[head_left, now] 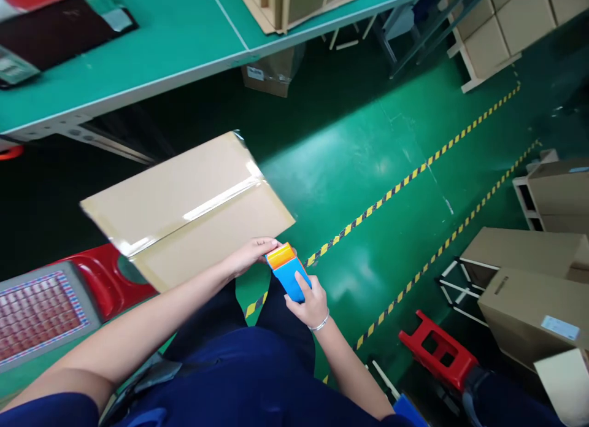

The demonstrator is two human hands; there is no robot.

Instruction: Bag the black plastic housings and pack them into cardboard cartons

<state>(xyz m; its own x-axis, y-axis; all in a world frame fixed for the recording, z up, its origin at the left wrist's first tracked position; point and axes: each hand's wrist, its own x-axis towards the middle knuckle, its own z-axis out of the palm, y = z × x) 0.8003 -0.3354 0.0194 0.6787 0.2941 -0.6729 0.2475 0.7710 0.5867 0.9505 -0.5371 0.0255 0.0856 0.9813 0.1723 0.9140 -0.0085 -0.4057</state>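
Just in front of my body, my right hand (310, 301) is closed around a blue block-shaped thing with a glossy orange end (289, 276). Its thumb lies along the blue face. My left hand (253, 255) meets the orange end with its fingers, some of them hidden behind it. I cannot make out exactly what the thing is. Beyond my left hand is a large flat-topped cardboard box (184, 200), with shiny clear tape along its middle seam. Its near edge is close to my left forearm.
A green-topped table (175, 22) runs across the back, bearing a dark red box (64, 28) and cardboard pieces (304, 3). Red stools (442, 350) stand low on both sides. Cartons (529, 310) line the right, past yellow-black floor tape (391, 197).
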